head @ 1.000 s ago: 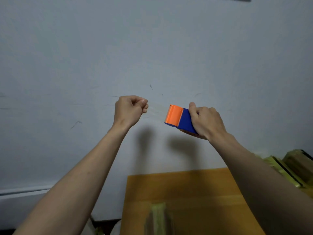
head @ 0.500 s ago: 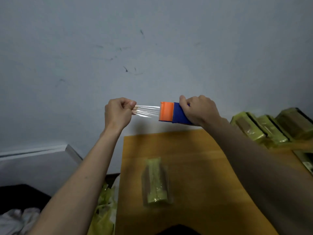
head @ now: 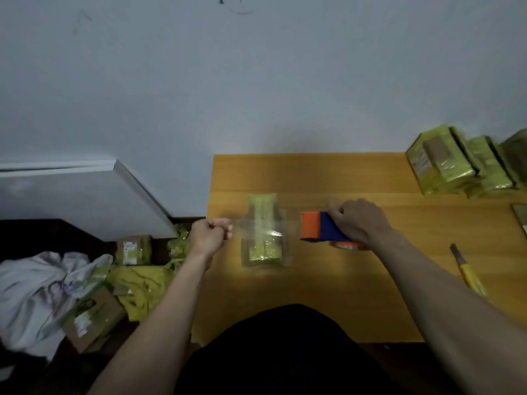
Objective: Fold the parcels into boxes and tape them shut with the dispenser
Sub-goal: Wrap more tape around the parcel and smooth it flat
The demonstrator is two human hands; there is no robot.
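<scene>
Left hand (head: 209,236): clenched, pinching the free end of the tape (head: 256,225), I judge to keep the strip taut.
Right hand (head: 358,220): gripping the dispenser (head: 319,227), orange end toward the left hand, so more tape can pay out.
Tape: clear strip stretched between my hands, crossing over the parcel (head: 263,229); touching or hovering, I cannot tell.
Parcel: green, in clear wrap, lying flat mid-table (head: 313,286), placed lengthwise away from me so the strip spans its width.
Packs (head: 445,163): stacked at the far right corner.
Knife (head: 467,270): yellow handle, right edge, idle.
</scene>
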